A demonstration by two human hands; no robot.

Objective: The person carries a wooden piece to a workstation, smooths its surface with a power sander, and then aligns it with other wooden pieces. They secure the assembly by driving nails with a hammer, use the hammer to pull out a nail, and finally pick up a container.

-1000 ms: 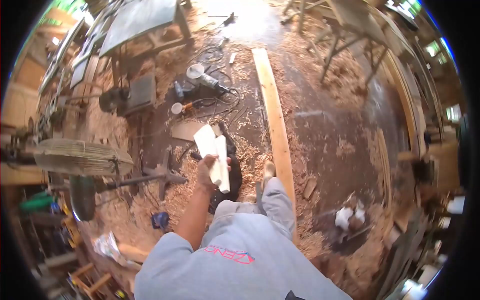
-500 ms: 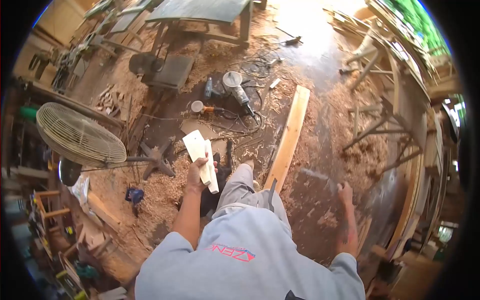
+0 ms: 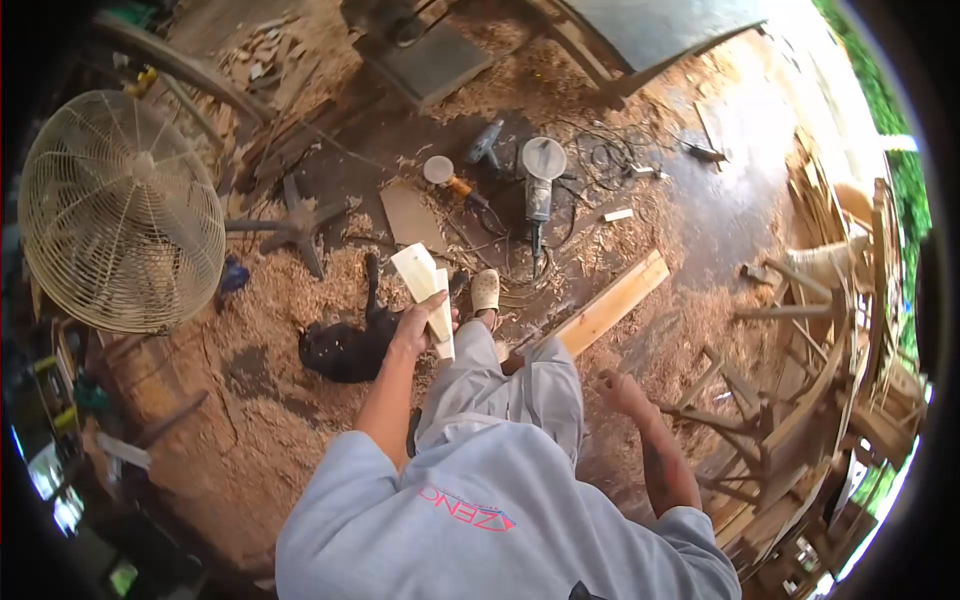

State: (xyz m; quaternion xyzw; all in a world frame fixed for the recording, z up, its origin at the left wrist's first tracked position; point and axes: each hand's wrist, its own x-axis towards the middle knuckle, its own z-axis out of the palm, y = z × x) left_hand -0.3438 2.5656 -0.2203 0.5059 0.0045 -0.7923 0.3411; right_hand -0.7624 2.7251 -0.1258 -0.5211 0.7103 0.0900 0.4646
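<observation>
My left hand (image 3: 416,322) is closed around pale, shaped wooden pieces (image 3: 424,281), two lying against each other and pointing forward. Off to the right, my right hand (image 3: 624,394) hangs with its fingers curled in and nothing showing in them. A long wooden plank (image 3: 615,301) lies on the floor beyond my knees, its near end hidden by my leg. Past my clog-shod foot (image 3: 485,290) are a large grinder-like power tool (image 3: 539,195), a smaller orange one (image 3: 458,186) and a drill (image 3: 485,145).
A black dog (image 3: 350,350) lies among the wood shavings left of my legs. A big fan (image 3: 125,210) stands at the left on a star-shaped base (image 3: 297,228). Cables (image 3: 605,160) curl near the tools. Wooden frames (image 3: 740,395) stand at the right; a table (image 3: 665,30) is at the back.
The view has turned left and tipped downward, bringing the dog into sight. My right hand has swung inward toward my body. The wooden pieces stay in my left hand.
</observation>
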